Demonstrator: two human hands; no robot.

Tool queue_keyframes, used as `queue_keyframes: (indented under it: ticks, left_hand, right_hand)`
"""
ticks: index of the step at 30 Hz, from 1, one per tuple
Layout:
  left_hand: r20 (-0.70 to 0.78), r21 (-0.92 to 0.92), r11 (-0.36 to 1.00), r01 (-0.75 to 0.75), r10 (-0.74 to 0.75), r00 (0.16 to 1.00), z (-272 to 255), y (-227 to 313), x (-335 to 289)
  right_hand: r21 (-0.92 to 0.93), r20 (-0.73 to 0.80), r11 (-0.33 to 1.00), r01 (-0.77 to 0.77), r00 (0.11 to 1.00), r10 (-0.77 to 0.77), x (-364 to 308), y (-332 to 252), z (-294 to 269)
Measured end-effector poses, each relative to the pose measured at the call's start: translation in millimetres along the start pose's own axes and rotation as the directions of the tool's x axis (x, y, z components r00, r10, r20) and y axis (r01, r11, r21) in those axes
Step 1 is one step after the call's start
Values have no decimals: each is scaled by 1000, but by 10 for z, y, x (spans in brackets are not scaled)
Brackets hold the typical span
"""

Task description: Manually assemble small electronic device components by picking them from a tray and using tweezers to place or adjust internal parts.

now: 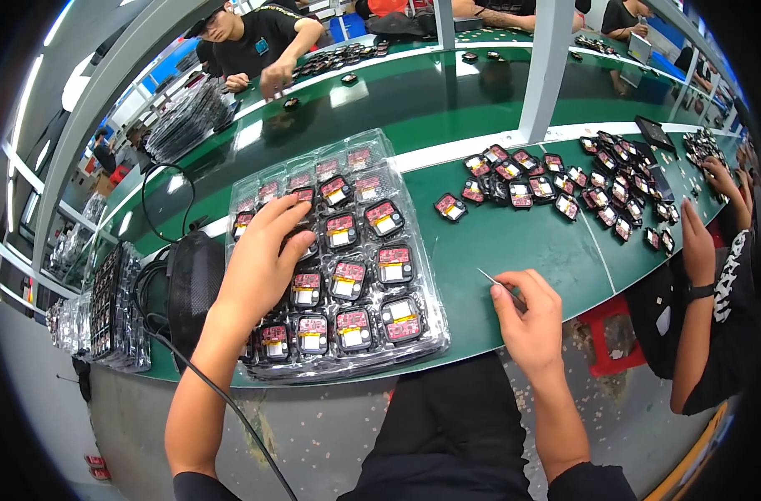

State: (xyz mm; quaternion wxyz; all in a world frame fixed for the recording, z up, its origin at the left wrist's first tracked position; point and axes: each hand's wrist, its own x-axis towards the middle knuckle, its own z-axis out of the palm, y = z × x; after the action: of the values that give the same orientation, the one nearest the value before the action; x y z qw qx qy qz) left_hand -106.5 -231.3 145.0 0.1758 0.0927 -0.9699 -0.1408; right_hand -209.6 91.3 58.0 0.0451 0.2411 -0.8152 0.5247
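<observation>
A clear plastic tray (434,321) lies before me, its pockets holding several small square black-cased electronic modules (347,280) with red circuit boards and white-and-yellow parts. Over its left side is my left hand (267,242), fingers stretched and thumb apart, close above the modules; whether the fingertips touch one is hidden. My right hand (530,317) is closed around a thin pointed metal tool (486,275), perhaps tweezers, right of the tray. A single module (450,207) lies on the green table beyond that hand, near a loose heap of similar modules (518,175).
More modules (622,184) spread along the right, beside a co-worker's arm (699,250). A black mesh bag (195,284) and a black cable (222,388) sit left of the tray. Stacked trays (117,309) stand farther left. Across the grey frame post (547,75), another person works at a green conveyor.
</observation>
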Motion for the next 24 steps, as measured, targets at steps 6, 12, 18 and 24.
queue_keyframes:
  ticks: [6, 12, 18, 24]
  left_hand:
    - [0, 67, 998, 9, -9, 1000, -54, -172, -21]
    - [-110, 15, 999, 40, -38, 993, -128, 160, -66]
    - [-106, 6, 948, -319, 317, 942, -133, 634, -578]
    - [-10, -201, 678, -707, 720, 694, 95, 965, -1250]
  right_hand:
    - [-404, 113, 909, 100, 992, -59, 226, -76, 171]
    - [-602, 271, 791, 108, 960, 75, 586, -140, 344]
    - [-528, 262, 837, 144, 965, -1, 526, -141, 314]
    - [-454, 237, 878, 149, 971, -42, 148, 0, -26]
